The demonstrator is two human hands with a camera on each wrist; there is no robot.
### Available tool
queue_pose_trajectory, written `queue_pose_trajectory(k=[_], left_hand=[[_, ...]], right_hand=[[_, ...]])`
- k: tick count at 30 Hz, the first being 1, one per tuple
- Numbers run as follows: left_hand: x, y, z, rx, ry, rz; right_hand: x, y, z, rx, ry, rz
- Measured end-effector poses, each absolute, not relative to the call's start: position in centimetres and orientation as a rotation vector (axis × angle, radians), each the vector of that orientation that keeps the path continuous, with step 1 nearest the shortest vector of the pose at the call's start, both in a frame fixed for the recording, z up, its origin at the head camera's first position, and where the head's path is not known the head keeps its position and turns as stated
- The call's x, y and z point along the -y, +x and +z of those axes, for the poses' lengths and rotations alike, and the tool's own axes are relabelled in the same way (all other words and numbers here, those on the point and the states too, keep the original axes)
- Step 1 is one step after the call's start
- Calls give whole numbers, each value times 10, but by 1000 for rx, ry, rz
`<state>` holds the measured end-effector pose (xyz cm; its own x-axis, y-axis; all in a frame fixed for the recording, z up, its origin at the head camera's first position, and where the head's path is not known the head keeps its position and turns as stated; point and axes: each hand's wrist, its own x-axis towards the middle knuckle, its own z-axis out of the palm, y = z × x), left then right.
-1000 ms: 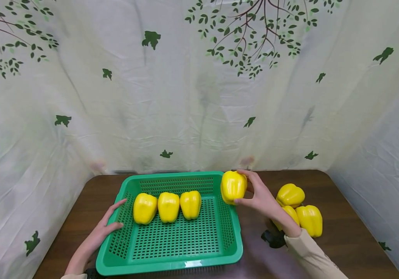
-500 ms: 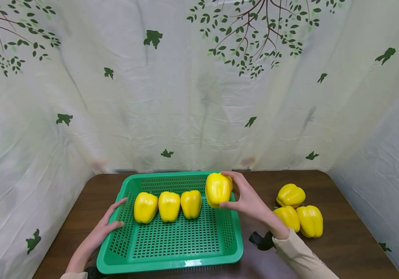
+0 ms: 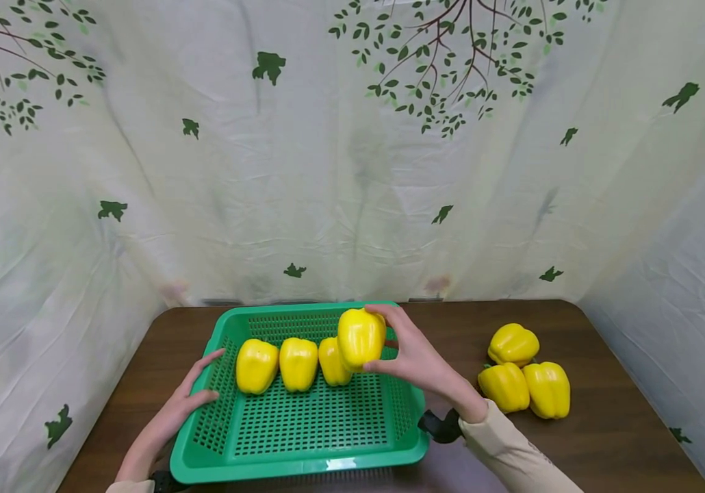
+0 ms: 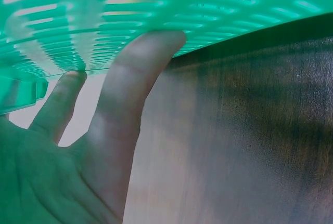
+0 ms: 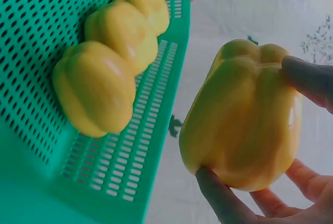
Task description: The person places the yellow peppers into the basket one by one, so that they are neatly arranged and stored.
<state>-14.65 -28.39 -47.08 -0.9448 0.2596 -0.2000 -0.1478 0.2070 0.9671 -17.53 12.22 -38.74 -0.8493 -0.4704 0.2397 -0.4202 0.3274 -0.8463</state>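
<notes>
in the last second the glossy, lobed yellow bell pepper (image 3: 361,340) in our right hand (image 3: 417,357) has travelled left, from the right rim of the rectangular green plastic mesh basket (image 3: 278,468) to above its inside. in the head view it now partly covers the rightmost of the row of three yellow peppers (image 3: 299,365) in the basket; the right wrist view shows it held up, apart from them. our right hand pinches it between thumb and fingers. our left hand (image 3: 181,405) is spread wide, thumb and fingers touching the basket's left side, and has stayed there. the cluster of three yellow peppers (image 3: 547,390) on the dark brown wooden table (image 3: 617,428) has not moved. as we judge it, the carry over the rim is done, the release is not, and lowering just here could knock the neighbouring pepper
</notes>
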Motion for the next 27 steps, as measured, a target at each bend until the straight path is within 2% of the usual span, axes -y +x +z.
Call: queue_pose_trajectory(k=[27], left_hand=[[285, -146, -471, -2171, 117, 1790]], right_hand=[[-46, -153, -390, -2390, -801, -1534]])
